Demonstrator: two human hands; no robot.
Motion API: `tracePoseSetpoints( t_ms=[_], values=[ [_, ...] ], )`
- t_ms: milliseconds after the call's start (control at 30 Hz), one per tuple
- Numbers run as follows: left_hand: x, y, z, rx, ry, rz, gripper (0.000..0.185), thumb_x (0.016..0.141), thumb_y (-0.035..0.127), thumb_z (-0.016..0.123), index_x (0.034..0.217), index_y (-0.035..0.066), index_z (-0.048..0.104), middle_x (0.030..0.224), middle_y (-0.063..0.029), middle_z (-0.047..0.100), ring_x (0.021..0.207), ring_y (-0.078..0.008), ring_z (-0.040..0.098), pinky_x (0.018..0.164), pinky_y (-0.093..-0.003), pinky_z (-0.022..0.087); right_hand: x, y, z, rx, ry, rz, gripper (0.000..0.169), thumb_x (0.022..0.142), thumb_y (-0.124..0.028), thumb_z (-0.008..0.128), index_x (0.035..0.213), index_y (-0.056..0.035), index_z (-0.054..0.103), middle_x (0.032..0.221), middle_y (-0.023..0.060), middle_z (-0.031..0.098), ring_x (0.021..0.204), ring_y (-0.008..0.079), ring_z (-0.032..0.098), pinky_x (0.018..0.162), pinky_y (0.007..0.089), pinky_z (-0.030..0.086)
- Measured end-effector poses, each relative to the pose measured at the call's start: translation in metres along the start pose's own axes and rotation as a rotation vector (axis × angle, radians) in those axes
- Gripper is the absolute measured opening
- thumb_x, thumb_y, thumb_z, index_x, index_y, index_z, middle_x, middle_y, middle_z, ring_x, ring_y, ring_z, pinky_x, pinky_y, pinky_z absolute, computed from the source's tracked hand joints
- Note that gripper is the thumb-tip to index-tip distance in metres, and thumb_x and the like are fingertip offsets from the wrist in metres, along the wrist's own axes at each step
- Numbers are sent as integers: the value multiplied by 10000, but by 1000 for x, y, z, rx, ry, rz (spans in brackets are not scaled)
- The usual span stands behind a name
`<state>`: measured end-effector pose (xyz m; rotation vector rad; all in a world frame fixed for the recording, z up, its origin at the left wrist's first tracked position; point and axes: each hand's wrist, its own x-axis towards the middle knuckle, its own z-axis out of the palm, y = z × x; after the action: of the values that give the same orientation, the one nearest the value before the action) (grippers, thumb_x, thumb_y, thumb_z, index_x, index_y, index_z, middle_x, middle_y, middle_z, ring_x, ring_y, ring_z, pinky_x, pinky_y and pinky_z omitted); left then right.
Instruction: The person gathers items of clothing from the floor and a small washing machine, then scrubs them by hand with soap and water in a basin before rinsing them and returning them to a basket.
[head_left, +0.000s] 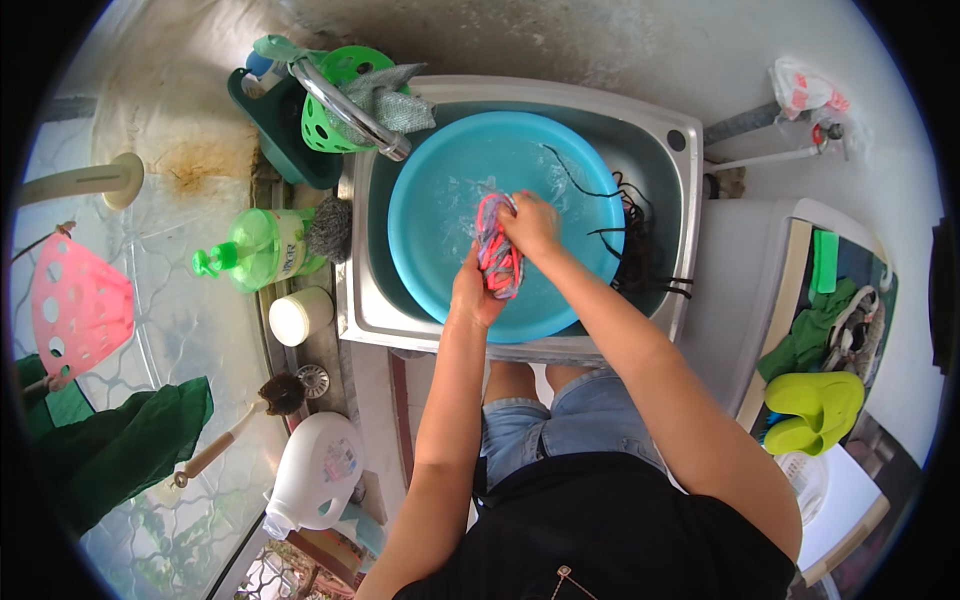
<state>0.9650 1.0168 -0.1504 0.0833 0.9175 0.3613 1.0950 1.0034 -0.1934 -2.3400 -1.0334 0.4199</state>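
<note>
Both my hands hold a bundle of pink, grey and lilac cords, perhaps shoelaces (499, 251), over a blue plastic basin (420, 292) of water. My left hand (474, 292) grips the bundle's lower left side, its fingers partly hidden behind it. My right hand (534, 225) closes on the upper right side. Ripples and splashes mark the water around the bundle. The basin sits inside a stainless steel sink (517, 88). Dark cords (634, 225) lie in the sink to the basin's right, and a few thin strands hang over its rim into the water.
A chrome faucet (349, 112) arches over the sink's upper left corner, beside a green perforated basket (319, 124). Along the left ledge stand a green pump bottle (255, 251), a white tub (301, 316) and a white jug (319, 469). Lime green clogs (817, 409) lie at right.
</note>
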Motion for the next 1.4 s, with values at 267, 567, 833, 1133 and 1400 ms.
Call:
tracePoseSetpoints(
  t_ms=[267, 567, 833, 1133, 1400],
  values=[
    [16, 13, -37, 389, 432, -16, 613, 920, 457, 379, 1429, 146, 242, 1425, -119, 313, 1327, -328, 249, 1022, -629, 111, -32, 7, 9, -265, -450, -220, 540, 723, -255, 667, 1207, -67, 518, 1333, 222, 356, 1238, 381, 354, 1029, 452, 316],
    [37, 5, -32, 182, 362, -134, 506, 951, 443, 274, 1311, 116, 416, 1311, -134, 463, 1228, -331, 402, 1020, -624, 168, -44, 9, 52, 19, -426, 265, 417, 773, -292, 619, 1127, -75, 577, 1195, 174, 533, 1087, 320, 528, 922, 427, 417],
    [56, -4, -81, -241, -220, 43, 328, 926, 244, 373, 1096, 35, 561, 1058, -133, 614, 942, -303, 600, 833, -432, 502, -63, -28, -18, 401, -347, -279, 303, 796, -344, 652, 838, -48, 607, 792, 141, 607, 686, 313, 603, 624, 373, 475],
    [25, 14, -39, 553, 506, 120, 442, 895, 361, 478, 1302, 208, 396, 1294, -65, 463, 1223, -232, 381, 908, -570, 331, -16, 33, 23, -166, -250, 49, 612, 724, -303, 672, 1241, -72, 439, 1241, 198, 404, 1138, 366, 430, 890, 456, 421],
    [59, 0, -68, 179, 217, -27, 411, 935, 432, 371, 1146, 120, 534, 1131, -93, 566, 1034, -274, 509, 853, -494, 363, -24, 36, 40, -26, -307, 282, 502, 720, -262, 665, 1174, -80, 549, 1219, 178, 501, 1079, 353, 503, 895, 441, 417]
  ],
)
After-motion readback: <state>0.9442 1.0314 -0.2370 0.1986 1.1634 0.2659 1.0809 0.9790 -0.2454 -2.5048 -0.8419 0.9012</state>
